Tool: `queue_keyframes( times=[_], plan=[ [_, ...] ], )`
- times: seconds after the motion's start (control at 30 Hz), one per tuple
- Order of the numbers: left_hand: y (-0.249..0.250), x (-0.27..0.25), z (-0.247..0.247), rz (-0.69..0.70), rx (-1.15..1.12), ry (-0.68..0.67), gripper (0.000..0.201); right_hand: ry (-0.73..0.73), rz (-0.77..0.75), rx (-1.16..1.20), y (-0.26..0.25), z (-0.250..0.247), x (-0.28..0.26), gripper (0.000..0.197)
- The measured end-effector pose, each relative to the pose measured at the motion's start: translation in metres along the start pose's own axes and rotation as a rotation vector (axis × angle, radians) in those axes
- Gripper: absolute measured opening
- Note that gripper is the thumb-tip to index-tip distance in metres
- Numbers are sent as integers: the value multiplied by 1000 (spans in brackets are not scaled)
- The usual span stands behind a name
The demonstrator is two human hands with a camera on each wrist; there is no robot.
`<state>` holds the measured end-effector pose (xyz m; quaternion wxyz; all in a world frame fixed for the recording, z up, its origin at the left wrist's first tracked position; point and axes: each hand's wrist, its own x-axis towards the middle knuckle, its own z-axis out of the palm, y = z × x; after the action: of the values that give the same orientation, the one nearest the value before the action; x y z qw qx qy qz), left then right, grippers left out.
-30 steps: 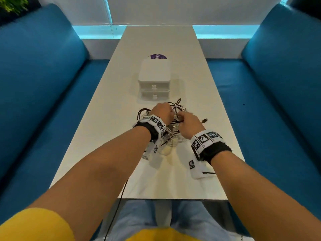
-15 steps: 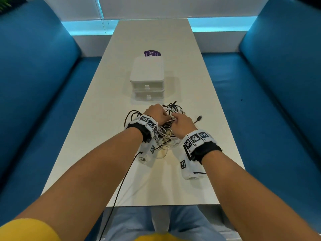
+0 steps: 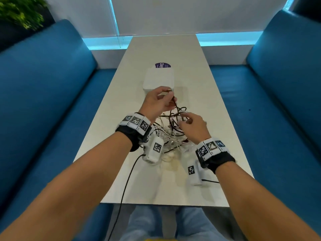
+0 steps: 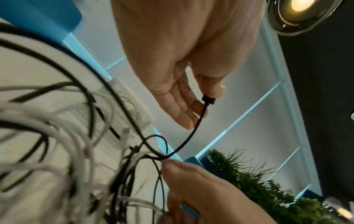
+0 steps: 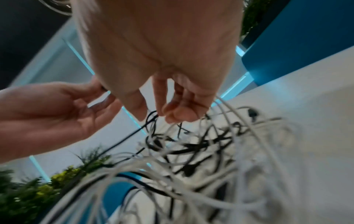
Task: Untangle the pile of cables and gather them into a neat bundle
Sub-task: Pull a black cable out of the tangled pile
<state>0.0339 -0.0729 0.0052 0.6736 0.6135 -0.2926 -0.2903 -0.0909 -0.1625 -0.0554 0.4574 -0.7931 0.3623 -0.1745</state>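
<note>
Since the earlier frame the left hand (image 3: 159, 101) has lifted away from the heap, drawing one black cable (image 4: 193, 131) up by its plug (image 4: 209, 99), pinched between thumb and fingertips. The right hand (image 3: 192, 126) stays low, fingers curled and pinching strands at the top of the tangle (image 3: 171, 136), which lies on the surface (image 3: 205, 87) in front of a white box (image 3: 159, 79). Judging by this, only the first cable is being freed; sorting and bundling remain.

Long white table (image 3: 199, 80) between two blue sofas (image 3: 52, 94), small white drawer box (image 3: 159, 79) mid-table – purple sticker (image 3: 163, 65) just behind it, green plant (image 3: 20, 13) far left corner
</note>
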Motion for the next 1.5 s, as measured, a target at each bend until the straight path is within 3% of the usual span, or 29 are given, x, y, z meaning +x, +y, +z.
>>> queue_keyframes(
  times=[0.07, 0.13, 0.23, 0.3, 0.4, 0.47, 0.57, 0.7, 0.8, 0.87, 0.97, 1.07, 1.23, 1.33, 1.43, 1.5],
  plan=[
    [11, -8, 8, 14, -24, -53, 6, 65, -70, 91, -11, 4, -3, 14],
    [24, -15, 14, 23, -69, -76, 6, 81, -90, 132, -15, 8, -2, 18],
    [54, -23, 13, 35, -312, -74, 11, 28, -52, -7, -10, 7, 0, 24],
    [74, -25, 5, 58, -420, -47, 12, -3, 1, -83, 0, 5, 0, 17],
    [87, -27, -7, 82, -306, -42, 10, -79, 5, -43, -1, 2, -1, 13],
    [84, -31, -10, 61, -219, -61, 10, -37, -61, 119, -18, -2, -3, 15],
    [82, -41, -9, 42, -261, -70, 14, -25, -157, 290, -48, -3, -6, 15],
    [107, -56, -16, 76, -518, -10, 17, -210, -119, 27, -42, 4, 4, 22],
    [129, -64, -29, 153, -623, 109, 21, -205, -24, -117, -17, 5, 11, 22],
    [132, -65, -35, 159, -529, 153, 21, -127, -45, -125, -18, 3, 8, 15],
    [110, -62, -36, 53, -355, 149, 13, -36, -160, -133, -42, -8, 2, 16],
    [79, -61, -24, -6, -22, 169, 20, -1, -278, -145, -70, -26, -5, 16],
    [40, -61, 3, 148, 357, 35, 23, -68, -427, -150, -105, -51, -14, 19],
    [32, -56, 11, 221, 345, 70, 22, -82, -438, -118, -110, -62, -17, 21],
    [28, -49, 15, 234, 432, 58, 7, -119, -449, 18, -115, -67, -22, 20],
    [20, -41, 13, 233, 570, 29, 28, -135, -473, 113, -119, -67, -26, 19]
  ],
)
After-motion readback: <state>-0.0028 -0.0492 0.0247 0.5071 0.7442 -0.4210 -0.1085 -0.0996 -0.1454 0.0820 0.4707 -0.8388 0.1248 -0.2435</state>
